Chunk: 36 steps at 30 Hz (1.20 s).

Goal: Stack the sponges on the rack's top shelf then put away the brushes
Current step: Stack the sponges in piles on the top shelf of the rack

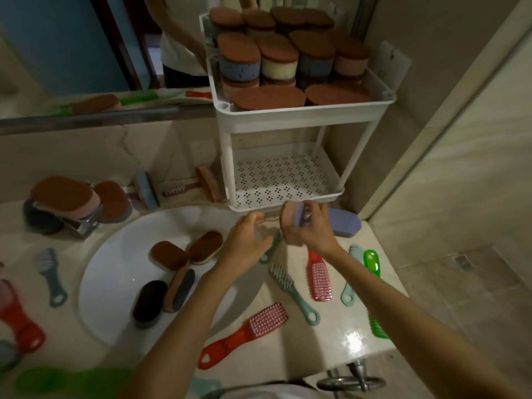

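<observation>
The pink-and-purple sponge [294,223] is gripped on edge in the right hand [309,230], fingers curled round it, just in front of the near rim of the rack's lower shelf [283,180] and well below the top shelf [305,113] where it belongs. The left hand [247,240] is just to its left with fingers loosely bent; whether it holds anything I cannot tell. The top shelf is already packed with brown-topped stacked sponges [277,57], so the stacking looks well advanced but not finished. A purple sponge [344,223] lies on the counter just right of the right hand, four sponges [169,254] sit in the basin [115,318] to the left, more are piled on the tap [66,197] at far left, and two others lean against the back wall [208,182]. The brush step appears not to have begun, since none is in the rack yet: a red brush [244,332], a teal brush [293,292], a second red brush [318,277], a mint brush [352,272] and a green brush [374,283] lie scattered on the near counter, and a grey-blue brush [51,275] lies left of the basin.
</observation>
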Available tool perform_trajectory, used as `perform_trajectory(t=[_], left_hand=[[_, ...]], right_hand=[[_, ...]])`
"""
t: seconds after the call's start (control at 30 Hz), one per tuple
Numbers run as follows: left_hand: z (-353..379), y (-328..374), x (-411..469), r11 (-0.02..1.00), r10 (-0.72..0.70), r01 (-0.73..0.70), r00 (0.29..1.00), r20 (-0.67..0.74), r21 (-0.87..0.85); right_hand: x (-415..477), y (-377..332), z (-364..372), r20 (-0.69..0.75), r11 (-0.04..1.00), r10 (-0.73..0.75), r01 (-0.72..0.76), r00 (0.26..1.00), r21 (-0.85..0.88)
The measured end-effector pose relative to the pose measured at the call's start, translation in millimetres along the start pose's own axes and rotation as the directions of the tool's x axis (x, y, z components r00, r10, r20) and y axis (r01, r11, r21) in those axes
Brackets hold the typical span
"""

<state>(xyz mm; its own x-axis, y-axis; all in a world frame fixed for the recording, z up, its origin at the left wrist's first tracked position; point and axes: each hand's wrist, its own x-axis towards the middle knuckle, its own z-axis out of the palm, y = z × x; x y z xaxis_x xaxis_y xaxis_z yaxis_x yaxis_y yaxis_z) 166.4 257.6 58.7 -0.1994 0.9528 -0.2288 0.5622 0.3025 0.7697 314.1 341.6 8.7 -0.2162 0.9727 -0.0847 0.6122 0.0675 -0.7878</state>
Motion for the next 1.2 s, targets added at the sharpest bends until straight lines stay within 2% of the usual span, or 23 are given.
perform_trajectory(t=[0.07,0.1,0.3,0.37,0.43,0.47,0.5,0.53,0.57,0.6,0.63,0.7,0.8,1.03,1.13,1.2], left_hand=[[3.5,3.5,3.3,1.000,0.005,-0.007,0.997,0.076,0.019],[5.8,4.6,4.6,0.999,0.014,-0.019,0.994,0.108,0.039],[19.9,13.0,18.3,0.998,0.052,-0.055,0.983,0.175,0.010],[25.1,15.6,22.1,0.998,0.056,-0.058,0.985,0.166,0.006],[29.6,15.3,26.7,0.999,0.034,-0.036,0.993,0.110,0.016],[30.8,15.0,29.1,1.000,0.009,-0.011,0.997,0.081,0.024],[31.7,14.0,31.2,1.000,-0.014,0.013,0.998,0.058,0.028],[32.6,12.7,32.8,0.999,-0.040,0.039,0.998,0.044,0.017],[33.6,11.0,34.2,0.998,-0.064,0.064,0.997,0.034,-0.006],[34.5,9.5,35.2,0.996,-0.086,0.087,0.996,0.026,-0.029],[35.2,8.2,36.1,0.994,-0.101,0.101,0.995,0.016,-0.044],[36.2,6.7,36.6,0.992,-0.118,0.117,0.993,0.002,-0.050],[37.1,6.6,36.2,0.988,-0.133,0.133,0.991,0.000,-0.073],[35.7,12.1,33.2,0.991,-0.120,0.122,0.992,0.032,-0.063],[32.5,13.6,31.4,0.996,-0.066,0.067,0.998,0.024,-0.059],[28.6,15.9,29.0,0.998,-0.020,0.022,0.999,0.033,-0.061]], right_hand=[[-6.3,-8.2,-11.0,0.140,0.915,0.114,-0.158,0.984,0.371],[-10.3,-10.1,-16.7,0.186,0.857,0.127,-0.202,0.974,0.473],[-16.9,1.0,-32.6,0.469,0.638,0.014,-0.369,0.883,0.675],[-12.7,6.5,-37.3,0.489,0.595,-0.009,-0.388,0.872,0.704],[-3.4,15.0,-42.7,0.412,0.600,0.046,-0.355,0.910,0.717],[4.1,22.4,-44.3,0.317,0.659,0.121,-0.315,0.941,0.683],[13.1,33.2,-45.6,0.167,0.787,0.202,-0.262,0.965,0.559],[23.1,45.9,-46.6,-0.006,0.932,0.225,-0.213,0.974,0.295],[32.1,59.9,-47.8,-0.085,0.983,0.178,-0.181,0.980,-0.033],[39.0,72.3,-48.4,-0.055,0.942,0.139,-0.149,0.989,-0.300],[43.8,82.9,-48.3,0.021,0.865,0.142,-0.113,0.990,-0.490],[50.3,98.0,-46.3,0.141,0.722,0.162,-0.020,0.977,-0.691],[54.7,105.8,-43.6,0.189,0.634,0.132,0.064,0.973,-0.771],[55.2,106.1,-39.2,0.121,0.628,0.086,0.040,0.989,-0.777],[44.0,98.3,-47.1,0.062,0.724,0.090,-0.022,0.994,-0.689],[32.6,89.6,-54.8,0.028,0.781,0.037,-0.011,0.999,-0.624]])
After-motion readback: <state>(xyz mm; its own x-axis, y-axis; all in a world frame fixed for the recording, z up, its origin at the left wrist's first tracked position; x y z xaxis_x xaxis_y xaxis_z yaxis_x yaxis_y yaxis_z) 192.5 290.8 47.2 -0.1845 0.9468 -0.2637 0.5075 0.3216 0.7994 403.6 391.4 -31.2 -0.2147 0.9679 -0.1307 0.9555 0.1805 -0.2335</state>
